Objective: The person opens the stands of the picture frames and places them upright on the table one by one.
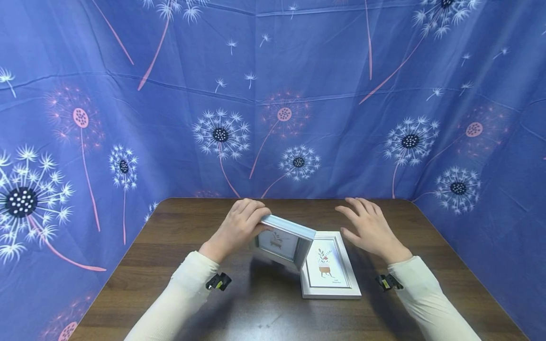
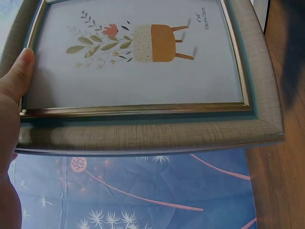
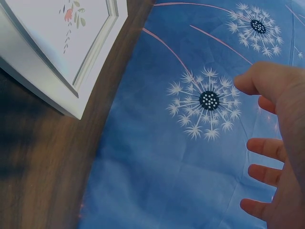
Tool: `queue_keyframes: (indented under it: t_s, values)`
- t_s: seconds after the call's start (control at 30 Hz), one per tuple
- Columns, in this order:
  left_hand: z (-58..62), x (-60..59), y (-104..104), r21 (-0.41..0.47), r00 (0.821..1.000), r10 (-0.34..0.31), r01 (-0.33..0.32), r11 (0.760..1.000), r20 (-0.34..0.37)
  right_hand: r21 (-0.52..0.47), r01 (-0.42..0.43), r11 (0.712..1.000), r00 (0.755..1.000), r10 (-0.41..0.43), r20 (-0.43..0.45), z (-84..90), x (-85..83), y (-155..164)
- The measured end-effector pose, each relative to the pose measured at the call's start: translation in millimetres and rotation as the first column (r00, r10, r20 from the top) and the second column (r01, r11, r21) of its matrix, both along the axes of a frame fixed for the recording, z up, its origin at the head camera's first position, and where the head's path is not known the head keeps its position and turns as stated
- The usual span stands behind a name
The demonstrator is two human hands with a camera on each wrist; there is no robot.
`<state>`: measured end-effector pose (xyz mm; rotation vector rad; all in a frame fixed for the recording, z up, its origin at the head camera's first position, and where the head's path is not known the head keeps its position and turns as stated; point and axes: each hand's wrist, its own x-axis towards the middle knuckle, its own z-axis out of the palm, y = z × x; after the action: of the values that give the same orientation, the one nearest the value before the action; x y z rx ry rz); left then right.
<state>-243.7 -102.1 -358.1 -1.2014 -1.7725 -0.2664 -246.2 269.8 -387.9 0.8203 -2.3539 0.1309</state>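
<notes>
My left hand (image 1: 240,223) grips the upper left end of a picture frame (image 1: 278,242), tilted above the table. In the left wrist view, this picture frame (image 2: 147,133) has a grey-brown textured border, a gold inner edge and a potted-plant print; the thumb (image 2: 21,69) lies over its border. A second picture frame (image 1: 327,270), white with a similar print, lies face up on the table, its upper left part hidden behind the held one. My right hand (image 1: 370,229) hovers near its upper right side, holding nothing. Spread fingers (image 3: 267,175) show in the right wrist view.
The brown wooden table (image 1: 170,270) carries the white frame near its middle. A blue cloth (image 1: 256,57) with dandelion prints hangs behind the table and along both sides. Small black devices (image 1: 218,282) are worn on the wrists.
</notes>
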Motion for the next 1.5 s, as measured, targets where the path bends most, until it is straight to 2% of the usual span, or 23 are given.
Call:
queue_keyframes:
  t_s: [0.3, 0.73, 1.03, 1.5]
  values:
    - [0.9, 2.5, 1.9, 0.019, 0.995, 0.082, -0.083, 0.996, 0.05, -0.017, 0.031, 0.999, 1.0, -0.031, 0.002, -4.6, 2.3, 1.9]
    - [0.4, 3.3, 2.8, 0.032, 0.985, 0.141, -0.144, 0.989, 0.099, -0.04, 0.071, 0.997, 0.997, -0.069, 0.028, -7.5, 7.9, 5.0]
    - [-1.3, 4.3, 1.6, 0.039, 0.968, 0.216, -0.223, 0.974, 0.125, -0.067, 0.081, 0.994, 0.996, -0.079, 0.042, -10.3, 8.5, 4.3]
    - [-1.1, 5.8, -1.0, 0.054, 0.957, 0.247, -0.258, 0.965, 0.154, -0.088, 0.083, 0.993, 0.996, -0.08, 0.04, -14.1, 9.5, 0.6]
